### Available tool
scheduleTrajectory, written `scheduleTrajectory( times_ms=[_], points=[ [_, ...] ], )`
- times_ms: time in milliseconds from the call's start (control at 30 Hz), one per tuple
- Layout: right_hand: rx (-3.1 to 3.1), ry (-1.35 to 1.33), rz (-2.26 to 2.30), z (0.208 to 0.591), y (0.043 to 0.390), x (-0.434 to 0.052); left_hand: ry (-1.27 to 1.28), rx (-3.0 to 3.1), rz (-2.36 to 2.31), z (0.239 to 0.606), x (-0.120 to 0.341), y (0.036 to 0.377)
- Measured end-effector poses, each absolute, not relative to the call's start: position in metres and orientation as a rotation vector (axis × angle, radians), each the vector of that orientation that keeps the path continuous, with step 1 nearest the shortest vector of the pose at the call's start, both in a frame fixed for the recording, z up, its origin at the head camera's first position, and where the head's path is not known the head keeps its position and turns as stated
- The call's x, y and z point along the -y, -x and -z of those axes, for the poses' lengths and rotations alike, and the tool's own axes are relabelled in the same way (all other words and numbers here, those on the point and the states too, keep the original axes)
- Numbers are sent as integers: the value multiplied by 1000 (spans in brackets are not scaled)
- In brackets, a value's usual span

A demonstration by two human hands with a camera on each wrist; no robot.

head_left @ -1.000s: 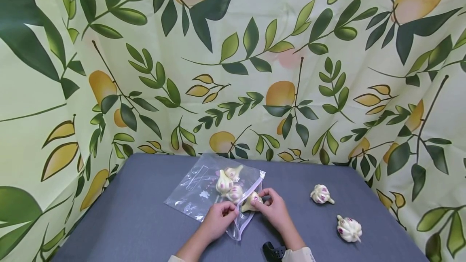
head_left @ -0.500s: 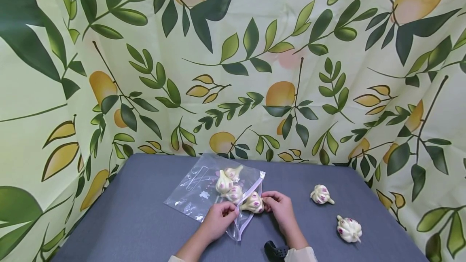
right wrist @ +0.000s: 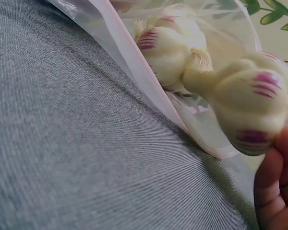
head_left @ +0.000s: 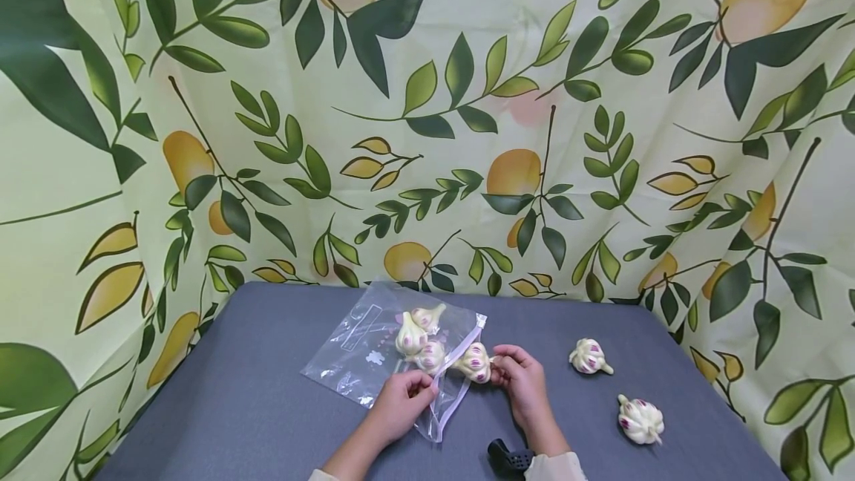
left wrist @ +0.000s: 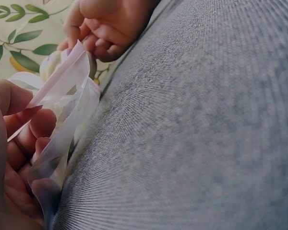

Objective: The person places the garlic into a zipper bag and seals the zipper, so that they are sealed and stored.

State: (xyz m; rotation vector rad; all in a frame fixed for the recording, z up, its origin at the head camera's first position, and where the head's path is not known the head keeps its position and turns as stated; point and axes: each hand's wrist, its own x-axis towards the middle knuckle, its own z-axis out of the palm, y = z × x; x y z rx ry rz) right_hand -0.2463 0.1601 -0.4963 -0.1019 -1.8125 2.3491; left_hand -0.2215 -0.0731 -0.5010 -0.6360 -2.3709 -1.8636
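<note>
Head view: the right hand (head_left: pixel 524 384) pinches a garlic bulb (head_left: pixel 475 362) at the mouth of the clear bag (head_left: pixel 361 351) on the grey surface (head_left: pixel 254 407). Left wrist view: the left hand (left wrist: pixel 14 158) pinches the bag's rim. Right wrist view: fingers (right wrist: pixel 278 187) touch the bulb.

Both forearms reach in from the near edge of the table (head_left: pixel 267 392). The left hand (head_left: pixel 401 403) pinches with curled fingers (thumb on top); the right hand (head_left: pixel 521 381), just beside it, grips with its fingertips (right wrist: pixel 278 172), wrist cuffed in pale sleeve.
</note>
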Motion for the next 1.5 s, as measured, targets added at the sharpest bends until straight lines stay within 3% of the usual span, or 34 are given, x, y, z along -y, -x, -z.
scheduleTrajectory(
  times_ms=[700,1133,1500],
  points=[
    [2363,-171,-2034,495,244,-146,632,2420,1811,501,73,221],
    [2395,-104,-1939,496,245,-144,652,2415,1813,500,73,221],
    [2641,-519,-1484,496,243,-145,657,2429,1785,500,73,221]
  ],
)
